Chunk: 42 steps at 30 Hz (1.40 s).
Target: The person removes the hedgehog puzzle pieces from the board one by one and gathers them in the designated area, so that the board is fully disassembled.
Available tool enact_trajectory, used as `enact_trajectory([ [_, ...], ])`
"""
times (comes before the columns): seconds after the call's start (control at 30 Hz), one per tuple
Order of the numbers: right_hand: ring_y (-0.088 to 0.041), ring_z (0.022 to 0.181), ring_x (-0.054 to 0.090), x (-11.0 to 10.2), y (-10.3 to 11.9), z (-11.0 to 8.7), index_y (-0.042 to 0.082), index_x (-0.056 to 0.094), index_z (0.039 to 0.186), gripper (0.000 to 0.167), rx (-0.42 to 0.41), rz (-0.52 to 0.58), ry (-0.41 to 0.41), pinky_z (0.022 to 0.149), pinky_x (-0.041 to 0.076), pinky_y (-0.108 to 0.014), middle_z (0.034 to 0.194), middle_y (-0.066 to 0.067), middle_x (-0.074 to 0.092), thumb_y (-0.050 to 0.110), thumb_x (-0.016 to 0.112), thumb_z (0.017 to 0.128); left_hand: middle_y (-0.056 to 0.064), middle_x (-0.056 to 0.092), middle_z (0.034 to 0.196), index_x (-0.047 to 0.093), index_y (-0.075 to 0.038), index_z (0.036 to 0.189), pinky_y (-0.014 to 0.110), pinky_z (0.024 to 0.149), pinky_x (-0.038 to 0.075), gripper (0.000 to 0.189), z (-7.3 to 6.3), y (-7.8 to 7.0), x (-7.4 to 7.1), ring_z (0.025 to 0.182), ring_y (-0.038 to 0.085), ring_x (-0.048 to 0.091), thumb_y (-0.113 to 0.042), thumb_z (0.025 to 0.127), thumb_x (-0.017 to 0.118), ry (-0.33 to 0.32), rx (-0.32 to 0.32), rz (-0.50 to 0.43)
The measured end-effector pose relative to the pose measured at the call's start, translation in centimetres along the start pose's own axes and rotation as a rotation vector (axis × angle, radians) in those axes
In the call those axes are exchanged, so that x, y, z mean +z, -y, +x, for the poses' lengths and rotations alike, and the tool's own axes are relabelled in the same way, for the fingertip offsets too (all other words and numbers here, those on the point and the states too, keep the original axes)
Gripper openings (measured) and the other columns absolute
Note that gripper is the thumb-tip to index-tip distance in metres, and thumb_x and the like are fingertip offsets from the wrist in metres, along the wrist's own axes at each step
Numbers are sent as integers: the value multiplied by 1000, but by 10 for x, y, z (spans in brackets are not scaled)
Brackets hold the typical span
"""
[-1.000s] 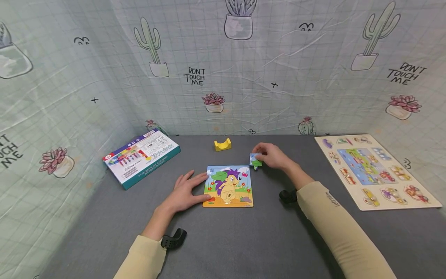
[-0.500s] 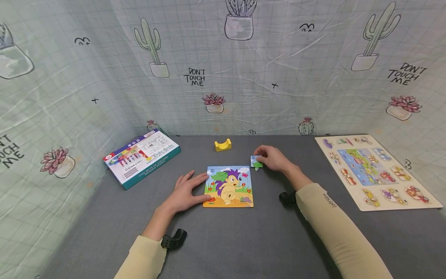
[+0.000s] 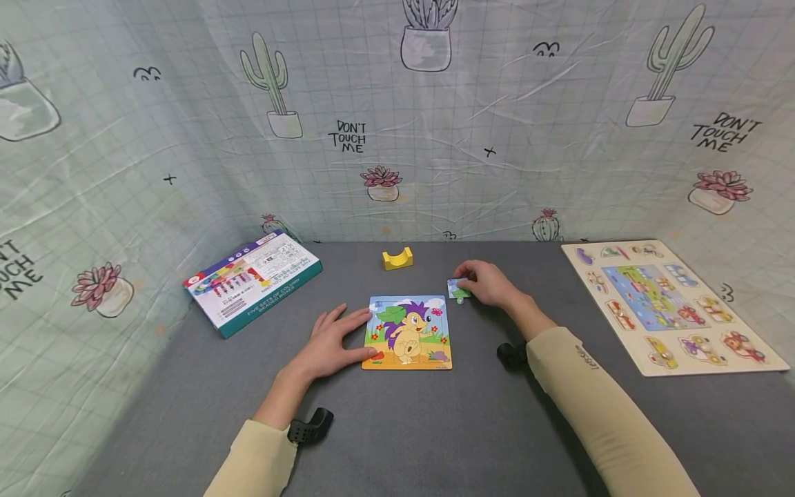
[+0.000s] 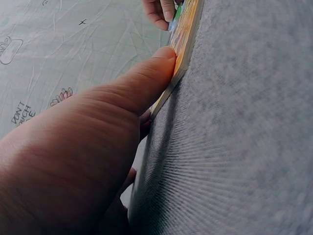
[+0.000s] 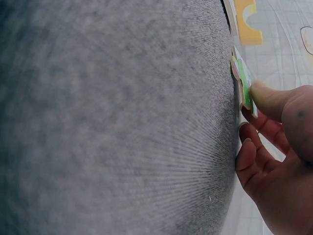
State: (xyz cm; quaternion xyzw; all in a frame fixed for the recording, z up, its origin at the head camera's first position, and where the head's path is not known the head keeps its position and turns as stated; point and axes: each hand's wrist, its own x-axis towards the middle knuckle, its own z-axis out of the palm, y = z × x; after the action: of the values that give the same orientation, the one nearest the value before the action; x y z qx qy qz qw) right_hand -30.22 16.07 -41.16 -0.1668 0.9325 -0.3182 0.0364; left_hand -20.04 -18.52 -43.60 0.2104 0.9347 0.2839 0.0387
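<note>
A square hedgehog jigsaw puzzle (image 3: 410, 334) lies flat on the dark grey table. My left hand (image 3: 329, 346) rests at its left side with fingers spread. The thumb presses on its near left corner, plainly seen in the left wrist view. To the right of the puzzle's far corner, my right hand (image 3: 488, 281) pinches a blue and green puzzle piece (image 3: 457, 288). The right wrist view shows the thumb on top of this piece (image 5: 246, 88) and a finger beneath. The piece is tilted, close to the table top and apart from the puzzle.
Behind the puzzle stands a yellow block with a curved notch (image 3: 397, 259). At the left lies a teal and white box (image 3: 254, 279). A wooden peg puzzle board (image 3: 667, 307) lies at the right. A patterned curtain (image 3: 435, 179) hangs behind the table.
The right hand and its puzzle piece have shifted slightly right and toward me, and the piece looks flatter now. The left hand and the hedgehog puzzle have stayed in place.
</note>
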Motion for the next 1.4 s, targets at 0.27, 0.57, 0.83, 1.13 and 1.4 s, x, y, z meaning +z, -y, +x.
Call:
enact_trajectory([
  [0.27,-29,93,56,-2,-2,-2,-3,67,117,25,-49,-7,23,83,47,-46,112,-17,64,13,67,98,6,44,156,51,-14,150,63,116,5,75,0,0,0,150,40,16,-47,88,75,2,-1,4],
  [0.57,-34,113,55,-8,-6,-7,-6,64,126,50,-68,-29,94,100,43,-52,124,-21,58,25,79,90,6,44,156,51,-14,150,64,116,7,74,-1,-1,-1,150,40,16,-47,89,76,-1,2,-1],
  [0.83,-37,118,50,-9,-7,-9,-4,62,130,54,-66,-55,146,104,39,-55,130,-22,52,26,79,89,6,44,156,51,-13,150,64,116,5,74,0,0,-1,150,40,16,-47,89,75,1,8,-4],
  [1.13,-38,119,48,-10,-7,-10,-5,61,131,52,-73,-63,150,103,39,-56,131,-24,50,24,77,91,5,43,156,50,-14,151,64,116,5,75,0,0,-1,150,40,15,-48,89,75,7,2,-5],
  [1.4,-39,121,49,-12,-8,-10,-5,60,132,56,-78,-47,136,104,38,-56,133,-24,50,28,77,91,6,44,156,51,-14,150,64,116,6,75,-1,-1,0,150,40,16,-47,89,76,-1,3,-2],
])
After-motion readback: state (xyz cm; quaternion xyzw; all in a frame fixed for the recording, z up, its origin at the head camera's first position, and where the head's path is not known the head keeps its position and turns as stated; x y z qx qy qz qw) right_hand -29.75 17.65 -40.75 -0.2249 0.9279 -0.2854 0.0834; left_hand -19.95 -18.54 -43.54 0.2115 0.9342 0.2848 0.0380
